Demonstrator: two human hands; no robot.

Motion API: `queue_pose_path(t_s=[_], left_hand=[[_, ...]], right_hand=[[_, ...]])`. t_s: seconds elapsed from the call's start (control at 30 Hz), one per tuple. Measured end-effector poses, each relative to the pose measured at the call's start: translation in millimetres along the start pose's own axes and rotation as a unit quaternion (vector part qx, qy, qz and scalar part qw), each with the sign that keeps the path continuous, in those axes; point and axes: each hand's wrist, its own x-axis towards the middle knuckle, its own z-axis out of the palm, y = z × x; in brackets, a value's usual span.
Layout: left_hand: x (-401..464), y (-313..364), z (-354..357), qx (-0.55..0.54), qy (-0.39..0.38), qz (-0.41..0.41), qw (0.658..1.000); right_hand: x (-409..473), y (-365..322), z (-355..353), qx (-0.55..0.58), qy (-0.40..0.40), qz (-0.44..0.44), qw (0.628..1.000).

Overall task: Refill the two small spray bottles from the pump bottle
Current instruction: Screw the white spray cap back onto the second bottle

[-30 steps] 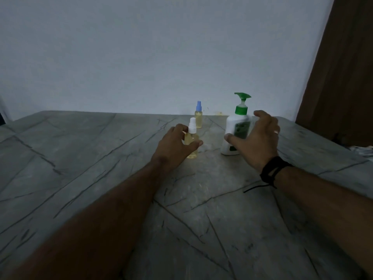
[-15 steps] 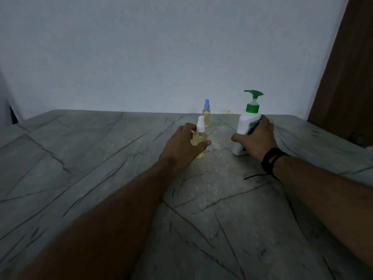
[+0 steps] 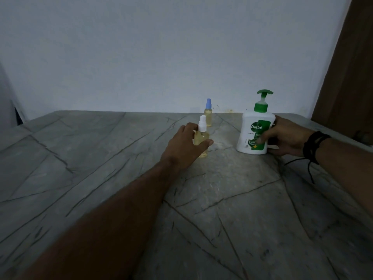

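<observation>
Head view: left hand (image 3: 184,145) curled round small clear spray bottle with white cap and yellow liquid (image 3: 201,136), upright on grey veined stone table (image 3: 101,158). Right hand (image 3: 286,138) grips white pump bottle with green pump and label (image 3: 255,132) — upright, right of it. Second small spray bottle, blue cap (image 3: 208,115), stands behind, near pale wall (image 3: 161,57).

I see counter (image 3: 101,158): grey veined stone, matt. Dettol pump bottle (image 3: 255,134): smooth white plastic, glossy green label. Two small spray bottles (image 3: 201,136) (image 3: 208,116): clear plastic. Wall (image 3: 161,47): matt paint.
</observation>
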Motion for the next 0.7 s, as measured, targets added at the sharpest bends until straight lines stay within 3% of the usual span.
queue_pose_path(t_s=[0.13,0.33,0.53,0.7], left_hand=[[1,-1,0,-0.002,0.003,0.004,1.0],[1,0,0,-0.007,-0.002,-0.003,1.0],[-3,-2,-2,0.002,-0.019,-0.005,1.0],[-7,0,-4,0.029,-0.04,-0.023,0.999]], right_hand=[[2,-5,-7,-0.028,-0.034,0.026,0.999],[2,0,-4,-0.015,-0.016,0.021,1.0],[-17,11,14,0.025,0.124,-0.036,0.991],[-28,20,47,-0.071,0.21,-0.106,0.969]])
